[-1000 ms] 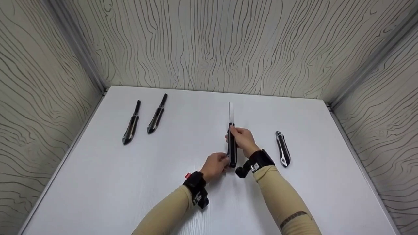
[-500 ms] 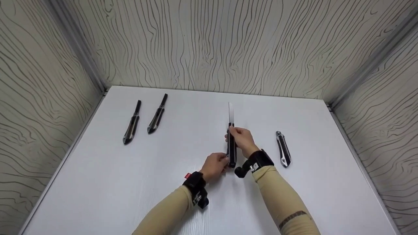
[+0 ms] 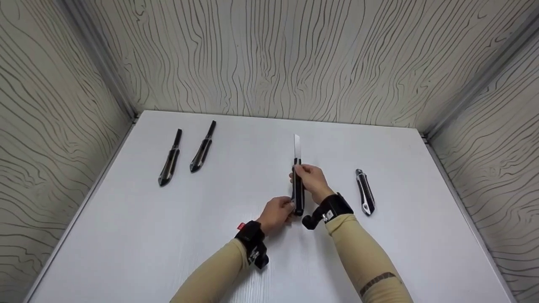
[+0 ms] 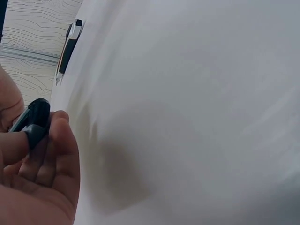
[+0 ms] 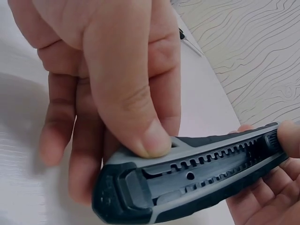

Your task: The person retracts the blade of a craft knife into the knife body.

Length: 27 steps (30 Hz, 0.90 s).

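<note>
A black and grey snap-off utility knife (image 3: 298, 191) is held between both hands, its long silver blade (image 3: 297, 146) pointing toward the back wall. My right hand (image 3: 313, 180) grips the front of the handle. In the right wrist view, the right thumb (image 5: 289, 138) lies on the slider at the front of the toothed slot. At the butt end, my left hand (image 3: 276, 213) pinches the handle between thumb and fingers. The left wrist view shows the left hand (image 4: 44, 176) around the dark end of the knife.
Two more utility knives, one at far left (image 3: 169, 166) and one beside it (image 3: 201, 155), lie with dark blades out. Another utility knife (image 3: 365, 193), no blade showing, lies right of the right hand. Wood-grain panels (image 3: 269, 59) enclose the white table (image 3: 210, 252).
The blade tip stands slightly lower and the visible blade looks a little shorter. The held knife has shifted slightly left; both hands keep their grip, and the other knives stay put.
</note>
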Motion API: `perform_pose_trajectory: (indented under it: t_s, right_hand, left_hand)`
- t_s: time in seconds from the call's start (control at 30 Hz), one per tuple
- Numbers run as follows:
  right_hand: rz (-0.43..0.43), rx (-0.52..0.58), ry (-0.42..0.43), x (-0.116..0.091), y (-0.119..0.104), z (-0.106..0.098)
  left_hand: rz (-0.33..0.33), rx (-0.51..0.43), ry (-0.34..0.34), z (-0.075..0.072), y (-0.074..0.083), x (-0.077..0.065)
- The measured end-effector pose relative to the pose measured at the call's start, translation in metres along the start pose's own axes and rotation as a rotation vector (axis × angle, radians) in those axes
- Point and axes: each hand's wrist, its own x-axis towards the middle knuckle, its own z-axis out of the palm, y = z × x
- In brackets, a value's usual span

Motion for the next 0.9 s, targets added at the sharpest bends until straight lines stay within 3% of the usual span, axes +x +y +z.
perform_pose_trajectory:
  t_s: [0.13,0.27,0.4,0.63,0.9]
  right_hand:
    - [-0.013,-0.004,-0.005,-0.0010,-0.0006,0.0005]
    - [-0.021,0.008,-0.008,-0.0014,-0.0006,0.0004]
    - [-0.019,0.018,-0.018,-0.0004,0.0003,-0.0002]
    - [0.006,0.031,-0.024,0.0008,0.0015,-0.0016]
    - [0.011,0.042,-0.016,-0.0011,0.0011,-0.0021]
  left_hand:
    - [-0.048,-0.130,-0.054,0.0008,0.0002,-0.0013]
    - [-0.040,-0.198,-0.096,0.0014,0.0004,-0.0022]
    - [-0.022,-0.209,-0.108,0.0019,0.0007,-0.0024]
    - [0.012,-0.192,-0.070,0.0064,-0.0021,0.0002]
    - [-0.011,-0.175,-0.057,0.0069,-0.0023,0.0012]
